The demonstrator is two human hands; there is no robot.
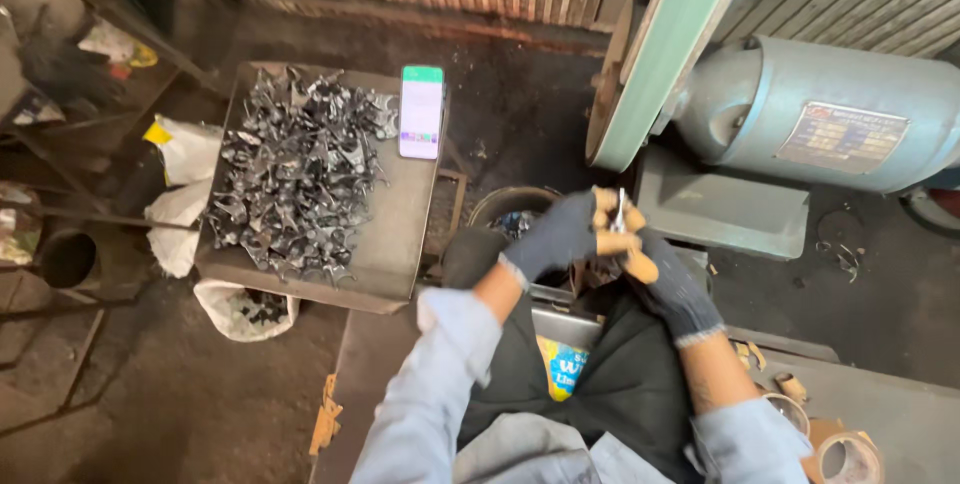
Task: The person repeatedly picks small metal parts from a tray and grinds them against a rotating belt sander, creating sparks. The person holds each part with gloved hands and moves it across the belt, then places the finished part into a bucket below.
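Observation:
My left hand (565, 232) and my right hand (668, 282), both in dark knit gloves with worn fingertips, meet in front of my chest. Together they pinch a small shiny metal part (620, 212), held upright between the fingertips just below the edge of a green grinding wheel guard (660, 54). A grey metal tray (400, 244) to the left carries a heap of similar metal parts (295, 169). A round dark bucket (512, 209) with more parts sits under my left hand.
A phone (421, 112) with a lit screen lies on the tray's far right corner. A grey-blue motor (820, 109) stands at the right. White sacks (185, 189) lie left of the tray. Tape rolls (845, 456) sit at bottom right.

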